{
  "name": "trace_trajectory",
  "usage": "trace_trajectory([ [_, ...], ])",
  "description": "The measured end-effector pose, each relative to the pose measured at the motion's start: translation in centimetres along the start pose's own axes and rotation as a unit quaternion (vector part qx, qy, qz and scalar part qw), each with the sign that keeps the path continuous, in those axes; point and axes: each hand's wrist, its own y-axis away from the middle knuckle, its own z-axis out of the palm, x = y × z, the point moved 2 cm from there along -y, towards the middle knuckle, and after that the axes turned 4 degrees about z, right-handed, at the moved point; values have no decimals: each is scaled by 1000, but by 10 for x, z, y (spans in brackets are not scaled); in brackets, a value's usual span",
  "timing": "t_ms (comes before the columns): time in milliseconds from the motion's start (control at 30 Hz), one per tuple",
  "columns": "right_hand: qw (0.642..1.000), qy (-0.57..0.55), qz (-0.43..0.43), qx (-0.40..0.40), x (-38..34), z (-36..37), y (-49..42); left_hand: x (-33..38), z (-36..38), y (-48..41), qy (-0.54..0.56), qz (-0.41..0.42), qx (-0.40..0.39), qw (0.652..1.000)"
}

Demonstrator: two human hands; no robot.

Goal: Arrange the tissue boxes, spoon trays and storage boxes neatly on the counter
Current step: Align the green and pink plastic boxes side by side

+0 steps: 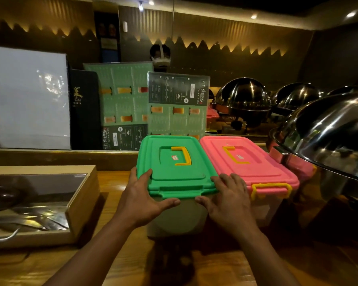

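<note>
A storage box with a green lid (174, 168) and a yellow handle stands on the wooden counter (120, 254), touching a pink-lidded storage box (254, 164) on its right. My left hand (145, 201) grips the green box at its near left corner, fingers over the lid edge, thumb under the front rim. My right hand (229, 201) holds its near right corner the same way, between the two boxes. A wooden spoon tray (81, 203) with a clear cover and metal cutlery inside lies at the left.
Big steel chafing-dish domes (329, 137) crowd the right side, close to the pink box. Upright menus (128, 104) and a white board (29, 96) lean behind a raised ledge (60, 157) at the back. A person wearing a headset stands behind the menus.
</note>
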Motion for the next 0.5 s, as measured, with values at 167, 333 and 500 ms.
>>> trace_trajectory([
  [167, 1000, 1, -5, 16, 5, 1, -2, 2, -2, 0, 17, -16, -14, 1000],
  [333, 1000, 6, -18, 21, 1, -5, -5, -4, -9, 0, 4, -18, -52, 998],
  [500, 989, -112, -49, 87, -45, -13, -2, -25, -36, 10, 14, -21, -87, 996],
])
